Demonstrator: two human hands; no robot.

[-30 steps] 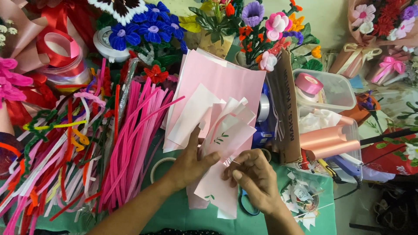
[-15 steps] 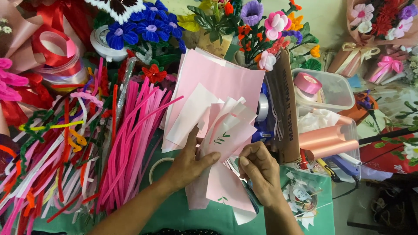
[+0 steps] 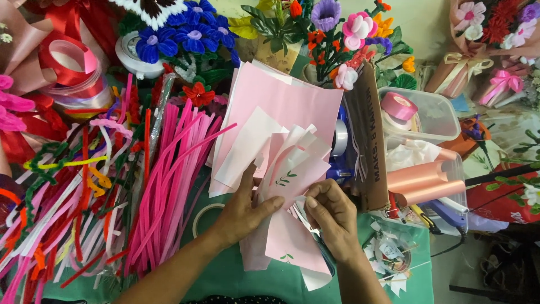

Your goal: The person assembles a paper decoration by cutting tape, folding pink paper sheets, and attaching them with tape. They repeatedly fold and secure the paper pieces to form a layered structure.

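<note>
Two hands of mine meet over a fanned stack of pale pink and white paper sheets (image 3: 281, 169) lying on the green table cover (image 3: 236, 276), between the heap of pipe cleaners and the brown cardboard piece. My left hand (image 3: 244, 211) lies on the stack with the thumb pressed across one pink sheet printed with a small green sprig, fingers tucked under the layers, so it is clamped on the paper. My right hand (image 3: 332, 217) pinches the edge of a lower sheet between thumb and fingertips, closed on it as well.

Beside my left forearm spreads a thick heap of pink, red, white and yellow fuzzy pipe cleaners (image 3: 112, 197), with a ring of clear tape (image 3: 205, 217) just at its edge. Right of the paper stands a tall brown cardboard piece (image 3: 368, 146). Past it a clear plastic tub (image 3: 427, 115) holds a roll of pink ribbon (image 3: 398, 105); a second clear tub (image 3: 444, 186) in front of it holds white crumpled paper and a roll of peach satin sheet (image 3: 424, 183). Blue and mixed-colour pipe-cleaner flowers (image 3: 191, 34) stand at the far side.
</note>
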